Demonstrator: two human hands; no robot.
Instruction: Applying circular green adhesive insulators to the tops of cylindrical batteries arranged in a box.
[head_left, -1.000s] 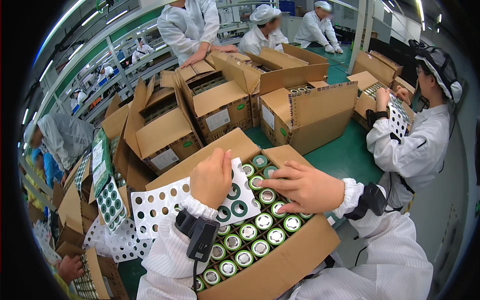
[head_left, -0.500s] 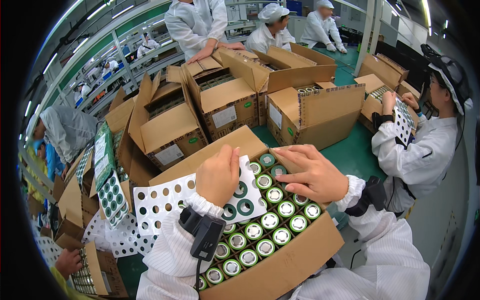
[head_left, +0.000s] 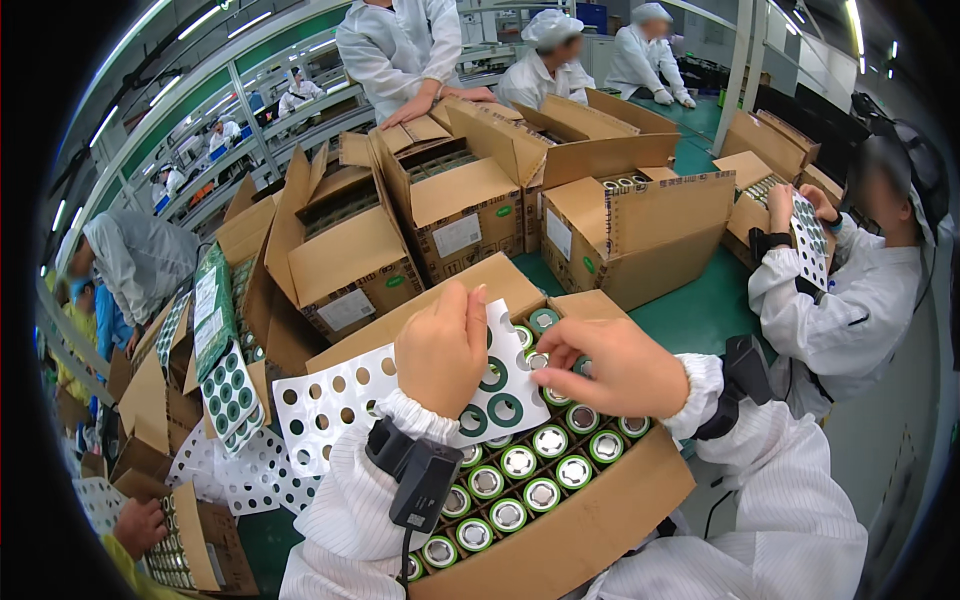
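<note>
Since the earlier frames the right hand (head_left: 612, 368) has drawn back from the far cells toward the sheet's right edge, while the left hand (head_left: 440, 350) stays clamped on the white sheet (head_left: 335, 405); its fingers are curled, thumb and fingertips pinching the sheet's upper edge; the sheet is punched with round holes across its left part, and a few dark green rings (head_left: 504, 409) remain stuck on its right part, which lies over the open cardboard box (head_left: 590, 520). Fingers of the right hand are bent and loosely parted, the tips meeting at the sheet's edge just above the cells; whether they pinch a ring I cannot tell.

Rows of upright cylindrical cells (head_left: 548, 440) fill the box, most showing silver tops inside green rings; a black wrist-worn device (head_left: 425, 480) sits on the left sleeve, overlapping the cells near the box's left side. More open cartons (head_left: 345, 255) crowd the green table (head_left: 700, 310) beyond; a person in white (head_left: 850, 300) at the right holds another punched sheet (head_left: 808, 238); spent sheets (head_left: 240, 470) lie at the left.
</note>
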